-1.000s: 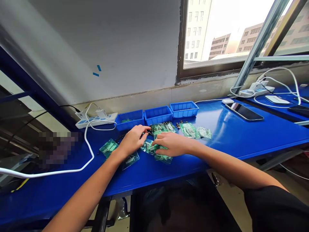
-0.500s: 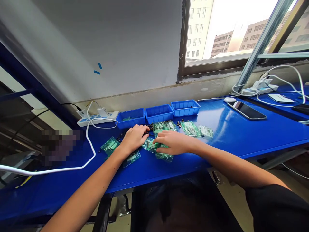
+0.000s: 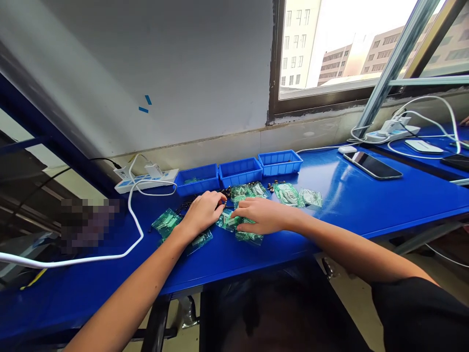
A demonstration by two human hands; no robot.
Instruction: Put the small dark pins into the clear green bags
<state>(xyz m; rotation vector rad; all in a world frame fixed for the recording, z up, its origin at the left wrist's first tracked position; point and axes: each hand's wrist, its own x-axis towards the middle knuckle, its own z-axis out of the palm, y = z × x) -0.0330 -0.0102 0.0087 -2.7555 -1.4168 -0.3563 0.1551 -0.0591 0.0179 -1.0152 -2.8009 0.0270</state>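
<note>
On the blue table (image 3: 351, 210), my left hand (image 3: 204, 209) has its thumb and fingers curled together around something small and dark that I cannot make out. My right hand (image 3: 262, 215) is close beside it, thumb and fingers apart, over a green plastic packet (image 3: 227, 221). More green packets lie around both hands: one at the left (image 3: 166, 222), one behind my right hand (image 3: 240, 191), and others to the right (image 3: 287, 194). Small dark parts (image 3: 186, 205) are scattered behind my left hand.
Three blue bins, left (image 3: 197, 188), middle (image 3: 241, 182) and right (image 3: 280, 172), line the wall. White power strips (image 3: 146, 182) with cables sit at both sides. A phone (image 3: 373, 165) lies at the right. Part of another person's hand (image 3: 465, 121) shows at the far right edge.
The view has shifted slightly. Both hands keep nearly the same pose and place. Part of another person's hand has appeared at the far right edge.
</note>
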